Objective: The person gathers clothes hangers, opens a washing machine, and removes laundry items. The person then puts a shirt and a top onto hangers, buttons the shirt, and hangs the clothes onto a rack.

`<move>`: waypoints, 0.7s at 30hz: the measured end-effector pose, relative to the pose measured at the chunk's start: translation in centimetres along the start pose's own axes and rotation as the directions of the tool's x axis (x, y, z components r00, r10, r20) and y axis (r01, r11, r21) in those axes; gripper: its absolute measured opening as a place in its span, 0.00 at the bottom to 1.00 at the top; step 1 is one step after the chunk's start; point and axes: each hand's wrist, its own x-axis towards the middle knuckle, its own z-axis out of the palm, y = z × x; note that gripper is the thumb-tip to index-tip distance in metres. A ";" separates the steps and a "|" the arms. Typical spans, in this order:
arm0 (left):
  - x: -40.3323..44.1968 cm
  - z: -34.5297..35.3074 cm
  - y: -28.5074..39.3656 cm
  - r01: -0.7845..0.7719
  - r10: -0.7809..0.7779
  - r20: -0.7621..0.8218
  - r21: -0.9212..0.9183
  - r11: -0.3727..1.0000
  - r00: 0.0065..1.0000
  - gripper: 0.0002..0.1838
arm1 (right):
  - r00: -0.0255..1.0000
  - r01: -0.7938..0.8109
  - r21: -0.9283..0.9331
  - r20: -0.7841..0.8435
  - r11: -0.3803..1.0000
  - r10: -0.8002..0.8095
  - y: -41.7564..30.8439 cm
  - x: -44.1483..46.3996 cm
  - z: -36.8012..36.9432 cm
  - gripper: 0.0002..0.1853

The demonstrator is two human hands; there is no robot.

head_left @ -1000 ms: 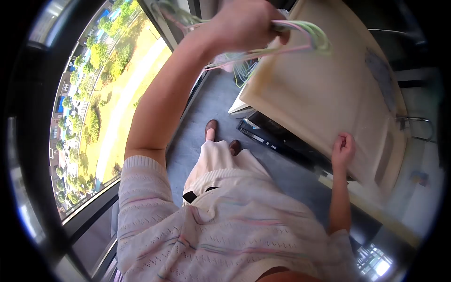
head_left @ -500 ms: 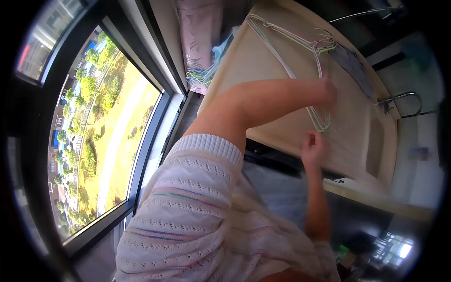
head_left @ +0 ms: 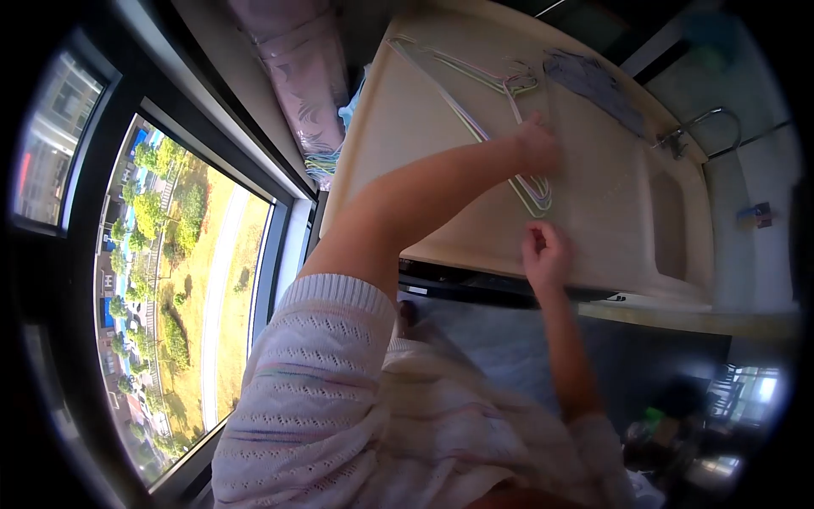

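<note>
Several pastel hangers [head_left: 462, 112] lie bunched together on the beige countertop [head_left: 407, 144], their hooks towards the back. My left hand [head_left: 540, 148] reaches across from the left, over or right beside the hangers' near arm; motion blur hides its fingers, and I cannot tell whether it touches them. Just beyond the hangers' rounded near end, at the counter's front edge, is my right hand [head_left: 547, 253]. Its fingers are curled towards the thumb, and whatever they may hold is too small or hidden. A crumpled grey cloth [head_left: 593, 89] rests towards the back of the counter.
A chrome faucet [head_left: 674, 142] stands at the right rear beside a recessed part [head_left: 668, 225] of the counter. More hangers [head_left: 322, 163] and a pink patterned cover [head_left: 292, 81] are beyond the left edge. A large window [head_left: 195, 280] fills the left side.
The view has shifted, so the counter and hangers appear further left. Both hands keep roughly their places beside the hangers; the hangers and the grey cloth lie as before.
</note>
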 end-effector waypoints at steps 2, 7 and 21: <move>-0.3 -0.8 0.1 0.037 -0.036 0.061 -0.006 0.999 0.997 0.16 | 0.971 -0.235 0.343 0.055 0.909 0.231 1.3 0.2 0.3 0.05; 0.5 0.5 -0.2 0.207 -0.188 0.107 -0.212 0.955 0.976 0.16 | 0.972 -0.236 0.356 0.073 0.904 0.225 2.5 5.7 0.2 0.12; -23.4 5.0 -14.0 0.206 -0.825 -0.363 -0.851 0.483 0.433 0.09 | 0.955 -0.015 -0.519 0.245 0.855 0.166 0.6 13.4 5.7 0.11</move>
